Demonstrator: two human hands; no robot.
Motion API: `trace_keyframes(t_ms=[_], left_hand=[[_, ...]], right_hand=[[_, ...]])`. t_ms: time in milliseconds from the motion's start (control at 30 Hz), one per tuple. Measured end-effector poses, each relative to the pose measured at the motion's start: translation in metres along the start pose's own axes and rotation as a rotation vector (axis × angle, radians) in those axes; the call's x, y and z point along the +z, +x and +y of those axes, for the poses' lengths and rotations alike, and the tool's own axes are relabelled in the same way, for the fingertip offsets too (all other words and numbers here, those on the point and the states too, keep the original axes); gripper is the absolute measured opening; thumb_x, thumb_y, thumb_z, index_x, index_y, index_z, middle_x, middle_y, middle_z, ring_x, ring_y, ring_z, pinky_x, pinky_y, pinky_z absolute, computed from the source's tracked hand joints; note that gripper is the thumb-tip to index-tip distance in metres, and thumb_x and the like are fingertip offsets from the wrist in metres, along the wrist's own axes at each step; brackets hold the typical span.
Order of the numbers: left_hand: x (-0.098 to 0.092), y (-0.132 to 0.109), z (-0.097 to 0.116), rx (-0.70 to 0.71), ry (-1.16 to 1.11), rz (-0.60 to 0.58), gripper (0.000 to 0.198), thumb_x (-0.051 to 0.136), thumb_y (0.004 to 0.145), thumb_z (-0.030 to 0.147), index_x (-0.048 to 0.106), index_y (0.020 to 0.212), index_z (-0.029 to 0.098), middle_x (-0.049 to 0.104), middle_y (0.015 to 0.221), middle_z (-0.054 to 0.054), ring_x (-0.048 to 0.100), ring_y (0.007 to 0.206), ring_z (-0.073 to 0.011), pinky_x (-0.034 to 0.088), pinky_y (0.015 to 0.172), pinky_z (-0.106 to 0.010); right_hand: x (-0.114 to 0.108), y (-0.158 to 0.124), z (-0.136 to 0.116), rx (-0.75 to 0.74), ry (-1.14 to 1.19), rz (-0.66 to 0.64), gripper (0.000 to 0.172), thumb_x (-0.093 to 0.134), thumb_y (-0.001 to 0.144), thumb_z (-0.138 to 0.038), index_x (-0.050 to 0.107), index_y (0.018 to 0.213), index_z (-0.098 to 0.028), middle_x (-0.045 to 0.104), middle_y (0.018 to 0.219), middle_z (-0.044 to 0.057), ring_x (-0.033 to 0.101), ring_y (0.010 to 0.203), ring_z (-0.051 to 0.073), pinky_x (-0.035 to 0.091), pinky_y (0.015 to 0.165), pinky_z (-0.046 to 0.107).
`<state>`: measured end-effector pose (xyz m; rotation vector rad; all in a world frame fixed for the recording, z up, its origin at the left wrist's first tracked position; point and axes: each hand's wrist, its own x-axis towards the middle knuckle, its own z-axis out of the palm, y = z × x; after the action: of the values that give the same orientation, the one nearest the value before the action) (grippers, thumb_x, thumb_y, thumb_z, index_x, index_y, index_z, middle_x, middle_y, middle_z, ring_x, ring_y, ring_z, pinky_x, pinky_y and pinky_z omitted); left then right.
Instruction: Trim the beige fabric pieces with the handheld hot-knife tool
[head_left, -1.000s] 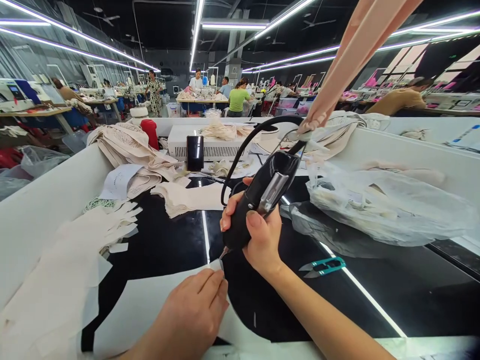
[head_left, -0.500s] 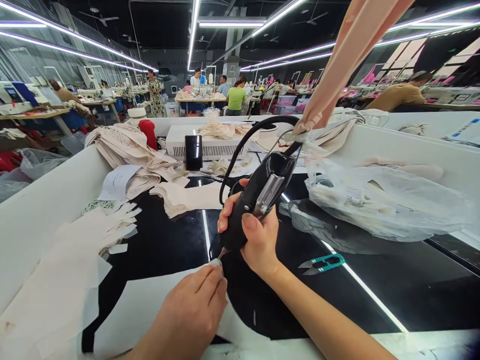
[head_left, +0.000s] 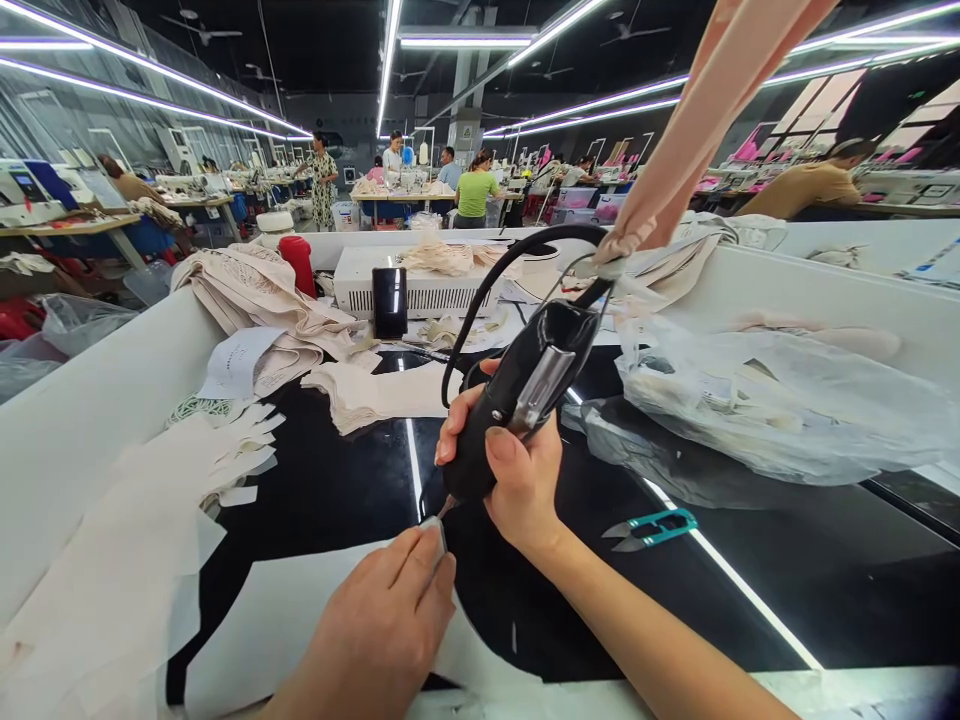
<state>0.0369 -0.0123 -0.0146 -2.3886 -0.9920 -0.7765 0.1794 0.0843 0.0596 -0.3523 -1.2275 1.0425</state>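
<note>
My right hand (head_left: pixel 517 470) is wrapped around a black corded handheld tool (head_left: pixel 517 400) with a metal lever along its side. The tool hangs from a twisted pink fabric strip (head_left: pixel 675 150), and its narrow tip points down towards my left fingertips. My left hand (head_left: pixel 390 610) is closed at the edge of a white cut fabric piece (head_left: pixel 285 610) lying on the glossy black tabletop (head_left: pixel 555 630). A small pale grey edge shows past its fingers, right by the tip; whether this is folded fabric or something else I cannot tell.
Teal thread snips (head_left: pixel 652 528) lie to the right. Plastic bags (head_left: pixel 787 400) sit beyond them. Stacked fabric pieces (head_left: pixel 142 530) fill the left side. Behind stand a phone (head_left: pixel 389 303), a white vented box (head_left: pixel 442 290) and a red thread cone (head_left: pixel 297 265). Several people work farther back.
The view has shifted very slightly. Both hands and the tool stay almost in place; the left fingers show a little more of the grey edge.
</note>
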Motion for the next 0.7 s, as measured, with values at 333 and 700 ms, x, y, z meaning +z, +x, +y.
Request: trace_keyframes(t_ms=[333,700], left_hand=[[0.0015,0.0014,-0.0012,-0.006,-0.012,0.016,0.029,0.043,0.109,0.011,0.072,0.112,0.007,0.081,0.112,-0.015,0.080,0.100,-0.0255,0.068,0.079,-0.033],[0.0055,-0.0042,-0.0001,0.006,0.007,-0.023,0.032,0.041,0.109,0.011,0.072,0.117,0.009,0.080,0.114,-0.016,0.078,0.107,-0.0252,0.067,0.085,-0.034]], right_hand=[[-0.0008,-0.0005,0.0019,-0.010,-0.018,-0.003,0.042,0.080,0.087,-0.053,0.055,0.108,-0.027,0.066,0.074,-0.007,0.060,0.052,0.012,0.050,0.051,0.026],[0.0008,0.0053,-0.0040,-0.027,-0.037,0.037,0.043,0.079,0.087,-0.054,0.054,0.108,-0.027,0.066,0.076,-0.006,0.061,0.052,0.013,0.053,0.050,0.028]])
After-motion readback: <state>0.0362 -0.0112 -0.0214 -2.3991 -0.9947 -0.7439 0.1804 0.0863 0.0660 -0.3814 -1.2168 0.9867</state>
